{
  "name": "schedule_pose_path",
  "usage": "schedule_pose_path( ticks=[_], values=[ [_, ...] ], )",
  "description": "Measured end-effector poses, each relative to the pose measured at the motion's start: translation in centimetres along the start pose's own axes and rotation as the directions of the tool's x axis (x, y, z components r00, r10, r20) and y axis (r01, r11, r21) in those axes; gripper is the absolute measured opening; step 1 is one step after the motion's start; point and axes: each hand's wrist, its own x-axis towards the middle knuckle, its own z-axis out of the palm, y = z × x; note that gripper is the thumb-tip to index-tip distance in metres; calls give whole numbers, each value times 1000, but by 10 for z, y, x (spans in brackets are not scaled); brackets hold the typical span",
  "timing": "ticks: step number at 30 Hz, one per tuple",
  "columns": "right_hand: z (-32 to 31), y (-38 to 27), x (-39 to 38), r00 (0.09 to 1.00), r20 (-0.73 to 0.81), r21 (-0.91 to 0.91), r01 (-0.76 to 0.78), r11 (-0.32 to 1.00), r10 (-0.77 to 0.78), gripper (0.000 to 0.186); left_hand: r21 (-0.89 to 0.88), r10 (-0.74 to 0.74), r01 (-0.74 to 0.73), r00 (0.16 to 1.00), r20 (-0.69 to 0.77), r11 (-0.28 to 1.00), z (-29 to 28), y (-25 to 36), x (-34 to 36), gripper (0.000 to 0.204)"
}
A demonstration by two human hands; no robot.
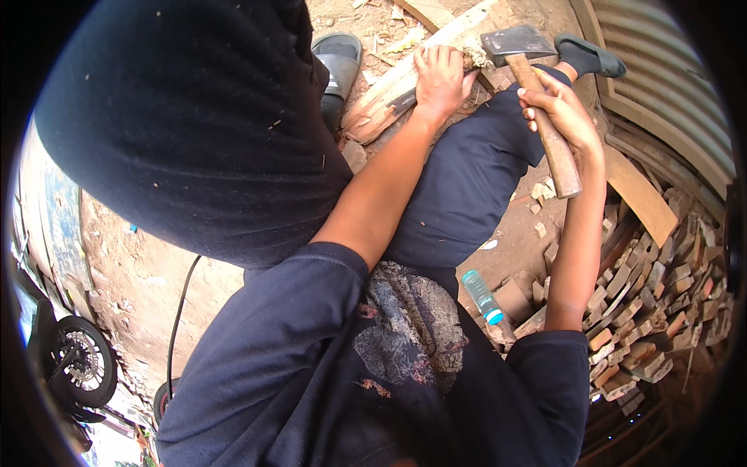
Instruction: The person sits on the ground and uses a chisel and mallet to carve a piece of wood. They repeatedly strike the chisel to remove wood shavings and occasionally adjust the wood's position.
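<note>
My right hand (pixel 566 113) is wrapped round the wooden handle of a hatchet (pixel 555 156). Its broad, worn metal head points away from me, just right of my left hand (pixel 442 84). The left fingers are curled over a piece of wood (pixel 477 56) whose pale, frayed end sticks out beside the blade; most of that piece is hidden under the hand. Beneath it lies a thick, split log (pixel 372 117) on the ground. Along the log, by my left wrist, shows a narrow dark strip (pixel 403 101) that I cannot make out.
A pile of cut wood blocks (pixel 646 311) lies at the right, below a corrugated metal sheet (pixel 669 62). A clear bottle with a blue cap (pixel 493 315) lies near my right elbow. Wood chips are scattered around my sandalled feet. A motorcycle wheel (pixel 82 362) shows at lower left.
</note>
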Motion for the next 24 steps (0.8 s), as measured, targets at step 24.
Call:
schedule_pose_path(
  ticks=[24],
  values=[
    [30,22,-16,993,-108,67,57,996,-50,65,-48,-67,69,997,43,996,-9,3,-8,42]
  ],
)
